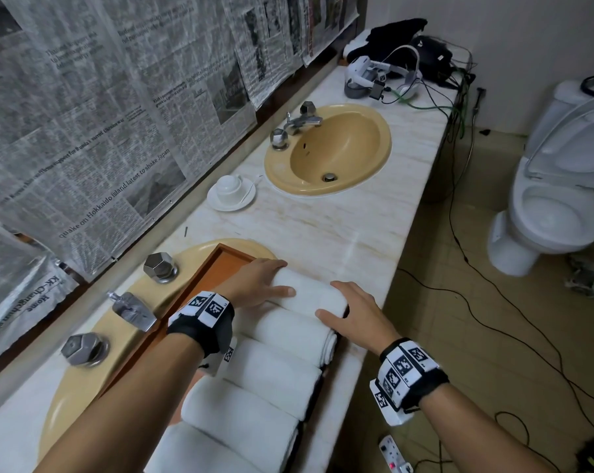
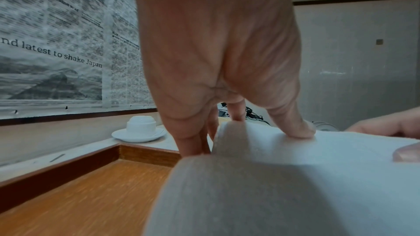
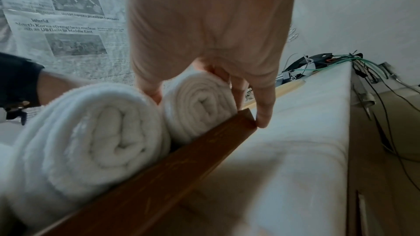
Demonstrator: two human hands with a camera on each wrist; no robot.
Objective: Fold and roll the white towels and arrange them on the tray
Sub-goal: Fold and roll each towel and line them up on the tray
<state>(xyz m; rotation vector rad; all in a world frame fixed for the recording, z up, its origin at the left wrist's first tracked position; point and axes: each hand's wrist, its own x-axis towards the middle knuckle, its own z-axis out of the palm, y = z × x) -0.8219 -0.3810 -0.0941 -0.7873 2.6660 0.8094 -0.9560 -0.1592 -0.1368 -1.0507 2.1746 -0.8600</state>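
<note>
A wooden tray (image 1: 189, 288) lies across the near tan sink, with several rolled white towels (image 1: 275, 373) lined up side by side in it. The farthest rolled towel (image 1: 311, 291) sits at the tray's far end. My left hand (image 1: 285, 278) grips its left end, fingers over the far side and thumb on top. My right hand (image 1: 328, 299) grips its right end. In the right wrist view the thumb sits between this rolled towel (image 3: 200, 107) and its neighbour (image 3: 97, 135), with the fingers down by the corner of the tray wall (image 3: 181, 168).
An upturned cup on a saucer (image 1: 230, 191) stands beyond the tray. Tap handles (image 1: 160, 268) and a spout (image 1: 131, 310) sit left of it. A second sink (image 1: 333, 151), a headset with cables (image 1: 384, 73), the counter edge (image 1: 394, 268) and a toilet (image 1: 555, 199) lie farther off.
</note>
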